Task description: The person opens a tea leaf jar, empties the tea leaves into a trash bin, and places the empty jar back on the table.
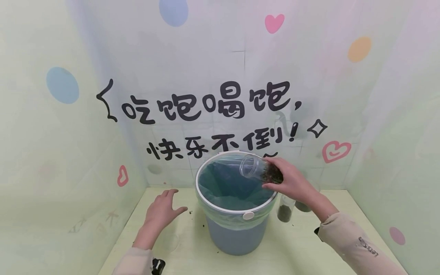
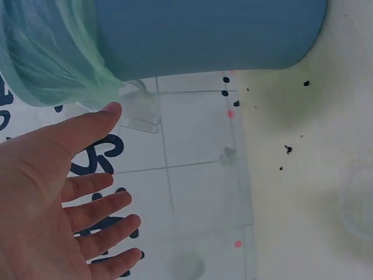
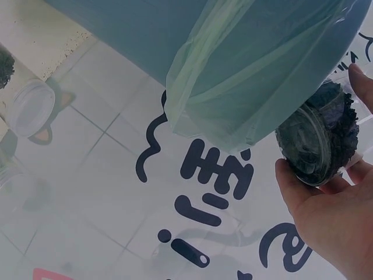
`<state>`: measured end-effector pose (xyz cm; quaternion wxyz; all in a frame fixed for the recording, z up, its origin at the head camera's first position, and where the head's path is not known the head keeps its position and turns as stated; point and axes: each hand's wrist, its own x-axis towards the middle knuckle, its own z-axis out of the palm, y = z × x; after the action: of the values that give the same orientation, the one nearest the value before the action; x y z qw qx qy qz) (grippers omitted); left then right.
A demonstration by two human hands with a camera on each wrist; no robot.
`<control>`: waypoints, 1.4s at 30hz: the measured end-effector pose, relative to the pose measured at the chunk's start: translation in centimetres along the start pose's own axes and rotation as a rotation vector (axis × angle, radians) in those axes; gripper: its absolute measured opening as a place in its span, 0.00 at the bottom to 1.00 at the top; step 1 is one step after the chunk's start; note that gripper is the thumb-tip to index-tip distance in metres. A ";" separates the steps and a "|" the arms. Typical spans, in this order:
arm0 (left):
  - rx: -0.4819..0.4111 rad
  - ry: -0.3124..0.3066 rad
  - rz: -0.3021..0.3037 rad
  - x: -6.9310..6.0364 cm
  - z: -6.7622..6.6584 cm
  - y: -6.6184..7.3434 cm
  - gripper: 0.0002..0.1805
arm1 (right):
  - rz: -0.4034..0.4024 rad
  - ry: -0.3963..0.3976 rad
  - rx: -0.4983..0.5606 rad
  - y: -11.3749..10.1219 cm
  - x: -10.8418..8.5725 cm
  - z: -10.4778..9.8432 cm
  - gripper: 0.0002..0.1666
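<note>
My right hand [image 1: 292, 181] grips a clear jar [image 1: 253, 168] at the bin's right rim. The jar lies tilted, its mouth pointing left over the bin, and dark crumbly stuff sits toward its base. In the right wrist view, thumb and fingers wrap around the jar [image 3: 317, 137]. A blue-grey bin [image 1: 237, 236] stands upright on the table, lined with a thin green bag [image 1: 220, 187] under a white rim ring. Left of the bin, apart from it, my left hand [image 1: 160, 210] hovers with fingers loosely extended and holds nothing. Its palm [image 2: 29, 198] shows in the left wrist view.
Behind the bin at right stand a clear container [image 1: 284, 212] with dark contents and another one [image 1: 303, 206], partly hidden by my right arm. A clear round lid [image 3: 32, 108] shows in the right wrist view. Dark crumbs [image 2: 288, 149] dot the pale tabletop [image 1: 282, 252].
</note>
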<state>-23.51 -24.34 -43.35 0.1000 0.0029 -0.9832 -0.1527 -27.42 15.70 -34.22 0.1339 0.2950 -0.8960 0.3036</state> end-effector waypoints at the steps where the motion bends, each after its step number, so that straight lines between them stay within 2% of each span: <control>1: -0.004 0.006 0.002 0.1 -0.2 0.1 0.40 | 0.000 0.000 0.002 0.0 0.0 0.0 0.45; 18: -0.059 0.052 0.037 2.2 -3.8 2.4 0.38 | -0.007 -0.001 0.000 0.1 0.0 0.0 0.45; 26: -0.083 0.081 0.071 3.3 -5.3 3.8 0.33 | 0.004 -0.006 -0.012 0.1 0.1 0.1 0.45; 35: -0.140 0.102 0.116 4.0 -6.0 5.7 0.25 | 0.011 -0.006 -0.004 0.2 0.1 0.2 0.45; 42: -0.180 0.090 0.137 4.5 -5.7 7.0 0.21 | 0.009 -0.005 -0.008 0.2 0.1 0.1 0.45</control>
<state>-26.60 -19.55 -35.01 0.1539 -0.0662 -0.9580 -0.2329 -27.63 15.69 -34.37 0.1314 0.2913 -0.8988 0.2999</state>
